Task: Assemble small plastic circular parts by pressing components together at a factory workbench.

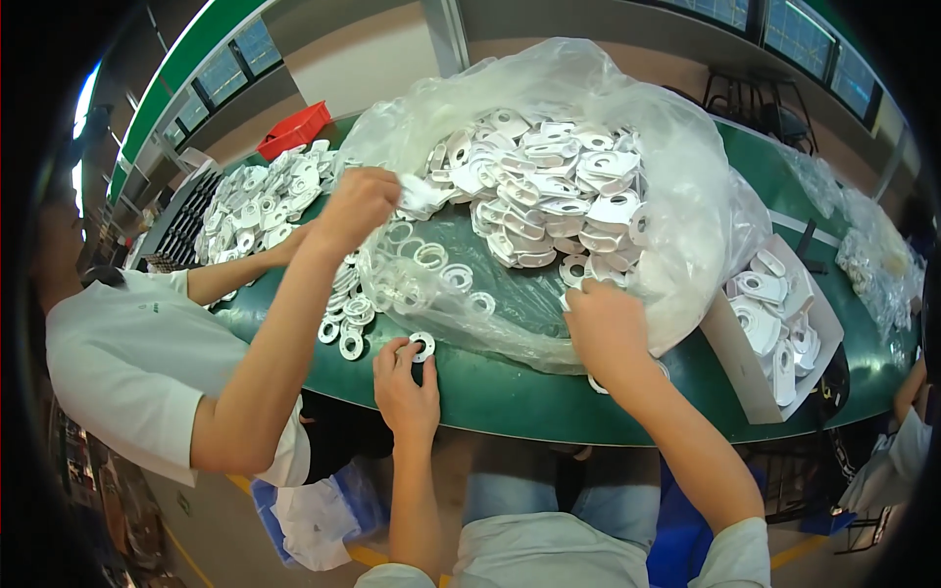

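Green table (520,407), white ring (426,340), windows (799,39) beyond

The parts heap (549,186) lies in the bag (686,132), left of 1 box (737,365).

No legible text, labels or numbers; small green mark (155,307) on the white short-sleeved fabric shirt (123,353) of the person at left, too tiny to read; small greenish patch (183,504) on the grey-brown floor (211,524), near left, can't tell if it's a sign
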`<act>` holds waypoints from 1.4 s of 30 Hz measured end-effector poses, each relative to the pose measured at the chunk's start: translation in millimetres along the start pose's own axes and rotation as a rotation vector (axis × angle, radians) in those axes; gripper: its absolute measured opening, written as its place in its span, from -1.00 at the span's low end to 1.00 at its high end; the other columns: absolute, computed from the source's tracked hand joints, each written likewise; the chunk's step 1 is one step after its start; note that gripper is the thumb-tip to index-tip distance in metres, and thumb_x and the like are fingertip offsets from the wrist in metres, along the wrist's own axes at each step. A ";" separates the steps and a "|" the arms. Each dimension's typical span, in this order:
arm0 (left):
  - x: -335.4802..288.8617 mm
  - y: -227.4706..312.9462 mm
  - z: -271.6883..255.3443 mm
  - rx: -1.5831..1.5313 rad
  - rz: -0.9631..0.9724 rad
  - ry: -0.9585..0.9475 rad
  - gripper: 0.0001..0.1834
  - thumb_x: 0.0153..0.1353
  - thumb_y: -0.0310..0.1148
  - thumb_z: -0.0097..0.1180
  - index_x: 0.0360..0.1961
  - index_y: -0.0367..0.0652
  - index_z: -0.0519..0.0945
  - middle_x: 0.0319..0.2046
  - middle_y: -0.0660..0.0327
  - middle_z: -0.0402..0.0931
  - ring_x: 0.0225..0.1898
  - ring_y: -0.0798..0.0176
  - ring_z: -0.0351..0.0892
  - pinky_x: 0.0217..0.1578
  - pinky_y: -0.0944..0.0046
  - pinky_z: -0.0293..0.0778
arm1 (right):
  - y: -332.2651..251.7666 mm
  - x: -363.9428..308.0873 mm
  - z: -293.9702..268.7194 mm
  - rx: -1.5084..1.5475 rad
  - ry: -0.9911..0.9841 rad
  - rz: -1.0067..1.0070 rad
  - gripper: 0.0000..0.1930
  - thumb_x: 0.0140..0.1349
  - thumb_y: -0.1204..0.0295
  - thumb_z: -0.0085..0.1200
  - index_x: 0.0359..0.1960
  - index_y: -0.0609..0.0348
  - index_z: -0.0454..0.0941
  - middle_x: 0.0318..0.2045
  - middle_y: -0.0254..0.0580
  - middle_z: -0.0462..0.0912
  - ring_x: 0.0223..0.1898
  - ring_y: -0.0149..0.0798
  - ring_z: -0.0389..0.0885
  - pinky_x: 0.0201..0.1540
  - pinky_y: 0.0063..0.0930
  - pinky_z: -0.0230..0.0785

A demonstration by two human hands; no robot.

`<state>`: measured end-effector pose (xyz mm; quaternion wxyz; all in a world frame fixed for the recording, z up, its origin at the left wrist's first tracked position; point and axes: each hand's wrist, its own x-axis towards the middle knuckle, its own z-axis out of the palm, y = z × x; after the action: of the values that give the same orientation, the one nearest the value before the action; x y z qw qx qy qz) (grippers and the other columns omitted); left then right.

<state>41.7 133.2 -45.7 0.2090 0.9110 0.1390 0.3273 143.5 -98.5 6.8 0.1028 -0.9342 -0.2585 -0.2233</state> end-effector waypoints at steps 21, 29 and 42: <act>-19.6 115.1 -0.4 -1.181 -0.392 -0.151 -0.88 0.21 -0.56 0.09 -0.25 -0.37 0.61 -0.30 0.18 0.60 -0.40 0.41 0.49 -0.43 0.46 0.41 | 11.7 -78.7 -42.1 2.158 -0.034 0.880 -0.83 0.34 0.50 -0.17 -0.08 0.23 0.34 -0.23 -0.12 0.60 -0.25 -0.28 0.64 -0.20 -0.32 0.58; -29.7 120.6 5.6 -1.531 -0.622 -0.425 -0.80 0.30 -0.48 0.01 -0.17 -0.43 0.57 -0.32 0.11 0.61 -0.38 0.37 0.56 -0.39 0.39 0.53 | -1.1 -87.2 -36.7 1.735 0.132 0.885 -0.80 0.26 0.63 -0.08 -0.08 0.28 0.38 -0.32 -0.11 0.64 -0.29 -0.35 0.63 -0.27 -0.47 0.52; -40.3 111.4 5.8 -1.565 -0.518 -0.518 -0.68 0.12 -0.64 0.14 -0.06 -0.42 0.50 -0.29 0.13 0.60 -0.39 0.38 0.54 -0.39 0.42 0.45 | -1.3 -91.6 -36.6 1.832 0.124 0.912 -0.76 0.27 0.61 -0.08 -0.03 0.28 0.45 -0.27 -0.10 0.64 -0.29 -0.36 0.64 -0.31 -0.52 0.53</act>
<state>28.3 18.4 -18.9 0.8694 0.4907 0.0248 0.0532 59.2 -148.7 -4.0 0.8651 -0.4931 0.0559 0.0722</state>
